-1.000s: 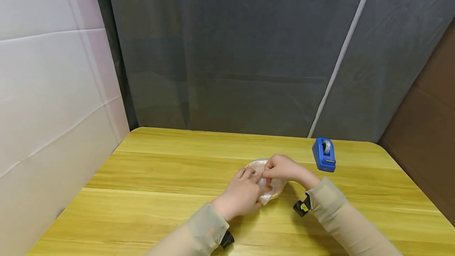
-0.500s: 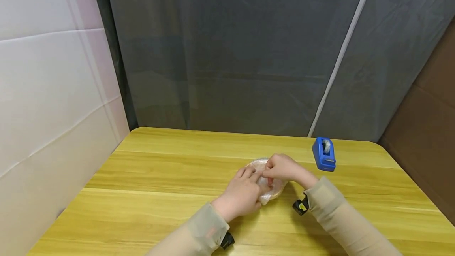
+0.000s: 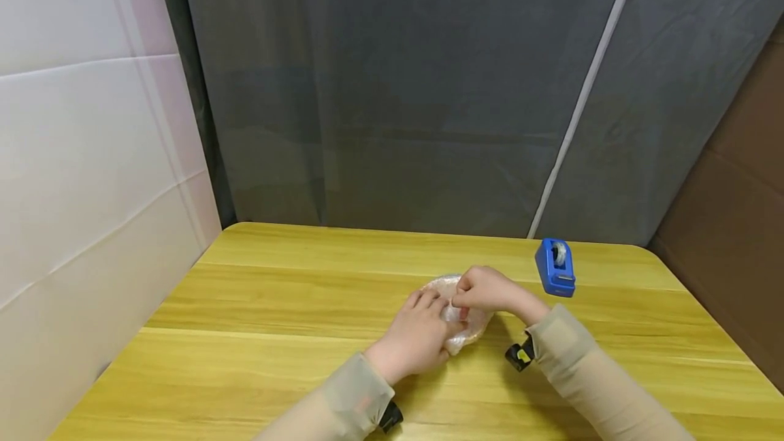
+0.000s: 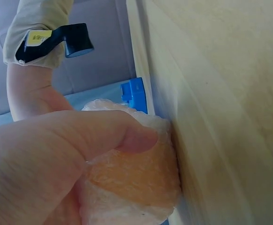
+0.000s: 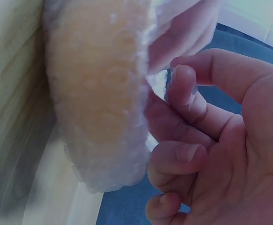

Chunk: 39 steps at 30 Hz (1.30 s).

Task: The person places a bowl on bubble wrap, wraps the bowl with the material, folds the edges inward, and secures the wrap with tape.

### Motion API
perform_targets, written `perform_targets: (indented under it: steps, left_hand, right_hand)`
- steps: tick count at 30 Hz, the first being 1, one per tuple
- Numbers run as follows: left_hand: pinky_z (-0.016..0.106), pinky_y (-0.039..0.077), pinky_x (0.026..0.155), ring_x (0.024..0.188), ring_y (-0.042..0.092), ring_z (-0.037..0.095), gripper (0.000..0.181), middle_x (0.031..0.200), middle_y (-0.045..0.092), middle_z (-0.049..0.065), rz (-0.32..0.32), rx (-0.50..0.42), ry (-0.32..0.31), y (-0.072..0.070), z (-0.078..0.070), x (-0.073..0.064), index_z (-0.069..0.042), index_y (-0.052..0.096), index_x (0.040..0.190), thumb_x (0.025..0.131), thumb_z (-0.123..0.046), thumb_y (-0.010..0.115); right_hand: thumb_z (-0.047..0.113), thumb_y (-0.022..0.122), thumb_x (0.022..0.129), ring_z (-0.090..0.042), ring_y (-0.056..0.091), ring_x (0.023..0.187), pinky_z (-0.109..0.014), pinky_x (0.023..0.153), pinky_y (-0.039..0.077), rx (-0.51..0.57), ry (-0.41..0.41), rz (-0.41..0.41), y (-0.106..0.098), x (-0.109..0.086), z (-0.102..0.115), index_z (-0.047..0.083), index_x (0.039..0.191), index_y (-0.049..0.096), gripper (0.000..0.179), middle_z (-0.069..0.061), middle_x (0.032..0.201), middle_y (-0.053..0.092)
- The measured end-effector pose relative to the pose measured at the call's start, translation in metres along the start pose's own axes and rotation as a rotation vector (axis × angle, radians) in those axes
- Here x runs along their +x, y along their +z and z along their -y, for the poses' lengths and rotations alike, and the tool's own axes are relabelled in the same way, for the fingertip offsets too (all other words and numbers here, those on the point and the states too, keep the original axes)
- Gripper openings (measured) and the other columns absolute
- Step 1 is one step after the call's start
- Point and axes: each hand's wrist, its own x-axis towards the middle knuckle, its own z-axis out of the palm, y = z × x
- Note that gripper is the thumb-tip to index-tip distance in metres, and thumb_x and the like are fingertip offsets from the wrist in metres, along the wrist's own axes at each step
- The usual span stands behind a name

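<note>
A round bundle in bubble wrap (image 3: 442, 284), orange-tan under the clear wrap, sits on the wooden table. My left hand (image 3: 413, 333) holds it, fingers spread over its top. Along the side wall lies the left thumb (image 4: 138, 139), as the left wrist view shows. Over the bundle's top, my right hand (image 3: 486, 289) brings thumb and index finger together. Between those fingertips the right wrist view shows a thin clear strip (image 5: 193, 93) that looks like tape. The right hand's other fingers (image 5: 171, 161) are curled beside the wrapped bundle (image 5: 99, 89).
A blue tape dispenser (image 3: 556, 268) with a roll in it stands at the back right of the table (image 3: 294, 291). A dark grey curtain (image 3: 392, 101) hangs behind the table. White cloth (image 3: 92, 141) is on the left and a brown panel (image 3: 729, 162) on the right.
Both hands stay at the bundle with hardly any movement. The head view has shifted slightly, so the tape dispenser appears a little further left.
</note>
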Motion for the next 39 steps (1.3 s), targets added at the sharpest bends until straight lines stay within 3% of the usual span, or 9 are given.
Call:
perform_targets:
  steps: [8,16,23,28,36,39]
  left_hand:
    - [0.044,0.028,0.110,0.131,0.039,0.026,0.044,0.143,0.048,0.006,0.014,-0.010,-0.008,0.000,0.000,0.001,-0.043,0.060,0.130,0.086,-0.044,0.068]
    - [0.045,0.026,0.112,0.135,0.035,0.031,0.045,0.145,0.046,0.008,0.048,-0.041,-0.009,0.000,-0.003,0.004,-0.042,0.059,0.131,0.087,-0.046,0.066]
    - [0.045,0.026,0.111,0.133,0.037,0.028,0.043,0.142,0.049,0.005,0.030,-0.032,-0.012,0.000,-0.002,0.004,-0.042,0.061,0.130,0.087,-0.046,0.067]
    - [0.045,0.025,0.111,0.134,0.036,0.029,0.045,0.144,0.047,0.006,0.034,-0.026,-0.012,0.001,-0.003,0.003,-0.042,0.059,0.132,0.087,-0.046,0.066]
    - [0.043,0.027,0.111,0.130,0.039,0.025,0.040,0.141,0.049,0.006,0.019,-0.011,-0.031,0.002,-0.002,0.002,-0.035,0.067,0.123,0.085,-0.047,0.068]
    - [0.043,0.026,0.111,0.131,0.038,0.025,0.042,0.141,0.049,0.005,0.026,-0.011,-0.033,0.001,-0.001,0.001,-0.037,0.065,0.126,0.085,-0.048,0.068]
  right_hand:
    - [0.017,0.059,0.085,-0.008,0.039,0.053,-0.021,0.050,0.031,0.126,-0.056,0.029,-0.004,0.000,0.005,0.009,0.064,0.067,0.024,0.003,0.066,0.067]
    - [0.013,0.058,0.086,-0.005,0.039,0.050,-0.018,0.046,0.031,0.182,-0.035,0.063,0.005,0.002,-0.004,0.005,0.062,0.062,0.025,-0.004,0.060,0.060]
    - [0.016,0.057,0.088,-0.008,0.042,0.055,-0.020,0.053,0.036,0.218,-0.083,0.070,0.004,0.003,-0.005,0.005,0.063,0.060,0.027,-0.005,0.061,0.059]
    - [0.014,0.058,0.086,-0.006,0.041,0.051,-0.018,0.050,0.035,0.179,-0.054,0.070,0.006,0.002,-0.004,0.003,0.062,0.061,0.026,-0.003,0.060,0.060]
    - [0.015,0.060,0.081,-0.006,0.047,0.049,-0.022,0.048,0.038,-0.014,-0.002,-0.023,0.003,0.001,-0.001,0.005,0.058,0.061,0.025,0.002,0.059,0.065]
    - [0.013,0.060,0.079,-0.007,0.047,0.049,-0.022,0.048,0.037,-0.057,0.020,-0.035,0.003,0.001,-0.001,0.006,0.056,0.059,0.024,0.003,0.057,0.064]
